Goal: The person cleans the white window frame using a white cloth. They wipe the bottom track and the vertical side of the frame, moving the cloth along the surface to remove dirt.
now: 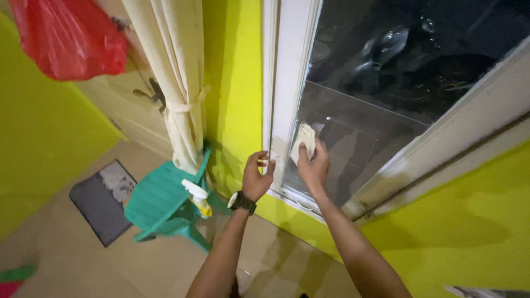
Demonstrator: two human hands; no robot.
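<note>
Lime-green walls frame a white window frame (287, 83) with dark glass (364, 127); the right hand (314, 165) presses a pale cloth (304, 140) flat against the pane's lower corner, fingers folded over it; the left hand (257, 176), wearing one wristwatch (242, 201), pinches the frame's edge. Wiping looks under way, and the next stroke likely needs steady pressure along the glass. One teal plastic chair (160, 201) holds one spray bottle (197, 197); one tied curtain (176, 83), one grey mat (102, 198), one red bag (69, 36).

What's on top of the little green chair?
A spray bottle with a white top and yellow body sits on the green chair. The tied curtain hangs over the chair's back edge, so what lies behind there is hidden.
</note>
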